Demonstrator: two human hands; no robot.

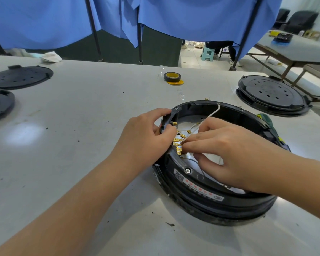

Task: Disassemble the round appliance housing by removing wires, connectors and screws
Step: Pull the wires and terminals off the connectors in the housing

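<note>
Bracing the housing (pixel 211 198) rim at nine o'clock, the left hand (pixel 148 137) grips it steady while the right hand (pixel 227 154) pinches a white wire (pixel 209 118) by the brass connectors (pixel 178 145).

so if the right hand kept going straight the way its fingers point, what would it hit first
The right hand points left, pinching a white wire. Going straight on, its fingertips would probably meet the row of brass connectors first, then the left hand gripping the black housing wall. Depth is unclear.
</note>
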